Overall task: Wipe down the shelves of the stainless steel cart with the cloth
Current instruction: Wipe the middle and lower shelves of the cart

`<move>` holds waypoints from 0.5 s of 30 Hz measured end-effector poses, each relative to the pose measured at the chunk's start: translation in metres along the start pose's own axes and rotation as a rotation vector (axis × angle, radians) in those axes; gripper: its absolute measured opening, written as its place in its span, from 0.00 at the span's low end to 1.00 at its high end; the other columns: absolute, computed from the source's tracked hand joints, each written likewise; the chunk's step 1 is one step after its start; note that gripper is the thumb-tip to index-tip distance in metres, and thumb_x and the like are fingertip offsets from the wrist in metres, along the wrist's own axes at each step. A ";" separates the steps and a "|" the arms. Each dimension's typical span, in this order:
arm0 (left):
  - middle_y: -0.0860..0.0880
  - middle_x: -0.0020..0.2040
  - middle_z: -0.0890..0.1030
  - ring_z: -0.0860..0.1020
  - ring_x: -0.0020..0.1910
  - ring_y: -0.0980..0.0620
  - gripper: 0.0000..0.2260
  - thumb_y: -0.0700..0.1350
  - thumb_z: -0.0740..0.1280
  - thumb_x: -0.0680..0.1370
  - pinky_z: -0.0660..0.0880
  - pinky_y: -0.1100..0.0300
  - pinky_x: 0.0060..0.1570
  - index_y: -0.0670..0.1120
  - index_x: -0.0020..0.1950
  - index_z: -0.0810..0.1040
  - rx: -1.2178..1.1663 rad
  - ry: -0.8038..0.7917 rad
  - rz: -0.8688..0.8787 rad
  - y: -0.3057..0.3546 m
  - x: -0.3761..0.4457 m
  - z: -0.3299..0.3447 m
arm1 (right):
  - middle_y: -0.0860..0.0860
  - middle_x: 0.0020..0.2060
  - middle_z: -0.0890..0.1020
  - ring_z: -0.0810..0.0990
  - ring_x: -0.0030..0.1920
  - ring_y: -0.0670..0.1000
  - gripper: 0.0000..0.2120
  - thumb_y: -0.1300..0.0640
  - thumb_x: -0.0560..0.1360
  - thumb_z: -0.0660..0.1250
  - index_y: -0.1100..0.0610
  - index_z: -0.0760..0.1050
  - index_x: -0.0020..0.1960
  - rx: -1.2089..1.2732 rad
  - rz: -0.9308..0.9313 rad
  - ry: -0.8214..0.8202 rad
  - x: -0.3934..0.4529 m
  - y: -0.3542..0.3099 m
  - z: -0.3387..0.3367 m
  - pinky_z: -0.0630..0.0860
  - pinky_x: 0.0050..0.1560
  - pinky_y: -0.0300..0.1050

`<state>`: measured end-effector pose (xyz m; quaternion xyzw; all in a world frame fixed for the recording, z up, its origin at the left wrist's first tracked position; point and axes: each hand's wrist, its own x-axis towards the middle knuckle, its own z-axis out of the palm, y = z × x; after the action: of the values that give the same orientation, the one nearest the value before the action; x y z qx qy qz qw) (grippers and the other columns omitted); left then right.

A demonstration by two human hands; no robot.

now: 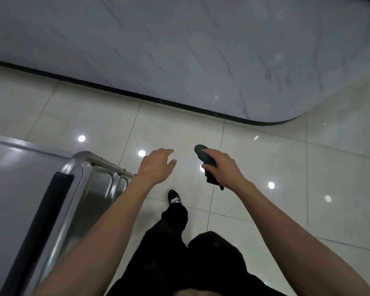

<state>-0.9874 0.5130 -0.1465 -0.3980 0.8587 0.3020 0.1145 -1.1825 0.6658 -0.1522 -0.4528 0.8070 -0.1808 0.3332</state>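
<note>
- The right hand (222, 165) grips the dark cloth (205, 160); the left hand (156, 165) hangs loose-fingered, empty.
- The cart (77, 165) stands at nine o'clock, untouched; wiping looks not yet begun.
- Next, I'd guess: carry the cloth over to the top shelf (13, 178).

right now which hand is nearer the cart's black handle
Left. The left hand hangs open just right of the cart frame, up beyond the black handle. The right hand is farther right over the floor, holding the dark cloth.
</note>
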 end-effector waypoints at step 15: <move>0.48 0.73 0.73 0.72 0.69 0.46 0.22 0.54 0.60 0.83 0.70 0.49 0.67 0.49 0.76 0.68 -0.031 0.123 -0.225 -0.029 0.193 -0.137 | 0.41 0.57 0.79 0.78 0.56 0.50 0.18 0.48 0.76 0.66 0.42 0.71 0.65 -0.121 -0.317 -0.123 0.287 -0.070 -0.094 0.76 0.56 0.57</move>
<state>-1.0862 0.2964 -0.1348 -0.5112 0.8093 0.2756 0.0888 -1.3115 0.3839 -0.1511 -0.6037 0.7130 -0.1540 0.3216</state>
